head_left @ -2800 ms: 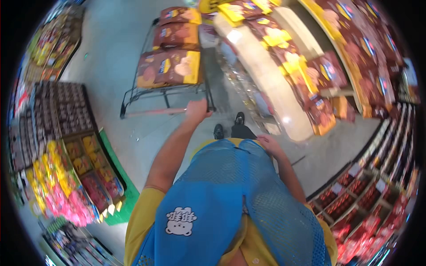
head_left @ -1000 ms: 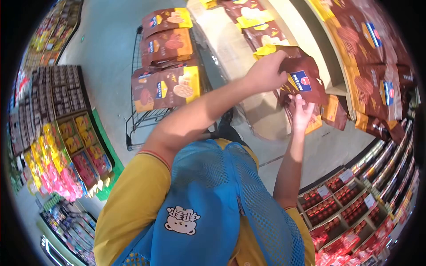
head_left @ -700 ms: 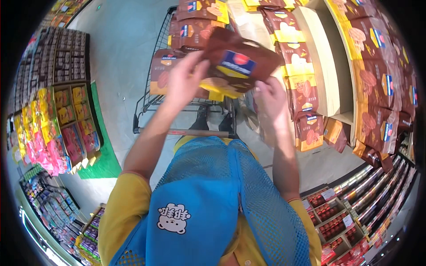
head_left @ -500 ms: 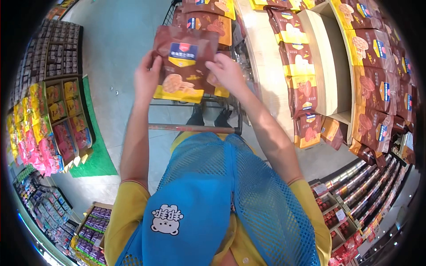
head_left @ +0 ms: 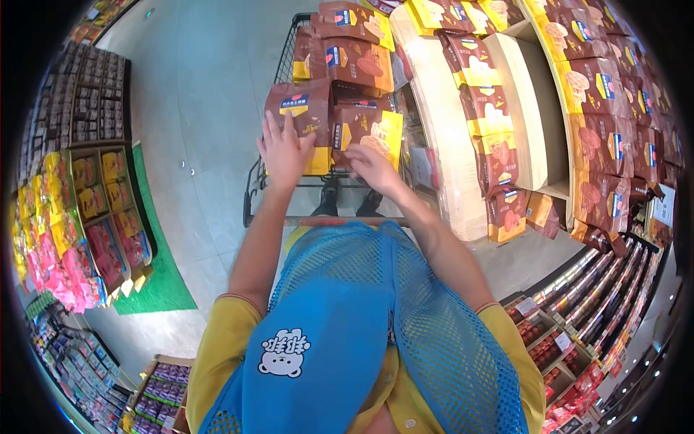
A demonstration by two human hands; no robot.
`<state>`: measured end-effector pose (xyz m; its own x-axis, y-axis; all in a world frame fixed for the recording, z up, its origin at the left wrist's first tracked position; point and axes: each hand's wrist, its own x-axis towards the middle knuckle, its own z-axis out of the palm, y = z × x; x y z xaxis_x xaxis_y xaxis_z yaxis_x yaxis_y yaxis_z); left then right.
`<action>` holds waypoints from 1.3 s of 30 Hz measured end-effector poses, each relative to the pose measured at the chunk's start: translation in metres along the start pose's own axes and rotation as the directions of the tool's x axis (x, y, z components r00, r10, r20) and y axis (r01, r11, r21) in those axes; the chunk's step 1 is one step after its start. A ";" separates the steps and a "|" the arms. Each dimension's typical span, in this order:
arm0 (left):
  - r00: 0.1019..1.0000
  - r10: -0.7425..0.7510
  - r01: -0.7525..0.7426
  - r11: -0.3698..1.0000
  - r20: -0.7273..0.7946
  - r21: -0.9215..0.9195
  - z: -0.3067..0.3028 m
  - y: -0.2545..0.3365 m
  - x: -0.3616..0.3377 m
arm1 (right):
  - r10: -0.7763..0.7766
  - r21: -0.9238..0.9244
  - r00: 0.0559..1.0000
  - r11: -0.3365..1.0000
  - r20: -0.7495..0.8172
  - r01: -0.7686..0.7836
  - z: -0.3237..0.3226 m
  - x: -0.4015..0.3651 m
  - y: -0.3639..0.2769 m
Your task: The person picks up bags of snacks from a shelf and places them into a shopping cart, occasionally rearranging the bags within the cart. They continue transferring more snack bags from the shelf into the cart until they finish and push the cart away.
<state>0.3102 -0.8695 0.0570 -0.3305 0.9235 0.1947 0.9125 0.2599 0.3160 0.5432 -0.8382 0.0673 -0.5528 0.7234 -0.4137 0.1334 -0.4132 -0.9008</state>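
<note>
"Brown packet [head_left: 302, 108] under the left hand [head_left: 284, 150]: where does it lie?"

"On top of the pile at the near left corner of the cart [head_left: 251, 195], just past the handle [head_left: 311, 219]. The left hand lies flat on it, fingers spread wide, palm down, gripping nothing."

"Which way does it point?"

"Its long axis runs along the cart, away from the person. The end with the blue label points to the cart's far end. The yellow band at the other end points back at the handle."

"And the right hand [head_left: 374, 165]?"

"It rests at the near edge of a second packet [head_left: 376, 129], which lies just beside the first, on its right, turned the same way. The fingers are smeared with blur, so I cannot tell whether they pinch that edge or only touch it."

"What can't you make out?"

"The left hand covers the lower half of the brown packet. The print on the labels is too small to read. More packets farther up the cart hide its floor, and the head view's top edge cuts off its far end. On the right, the shelf [head_left: 441, 130] of similar packets bends away, with its upper rows cut off too."
</note>
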 end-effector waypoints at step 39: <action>0.297 -0.044 -0.330 0.932 0.954 0.146 -0.030 -0.069 -0.168 | -0.060 -0.977 0.997 0.210 -0.057 -0.044 -0.024 -0.213 0.110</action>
<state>0.2952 -1.0511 0.0301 0.0914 0.5321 -0.8417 0.9953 -0.0214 0.0945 0.6953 -1.0247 0.0538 -0.5118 0.7774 -0.3658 0.8555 0.4219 -0.3002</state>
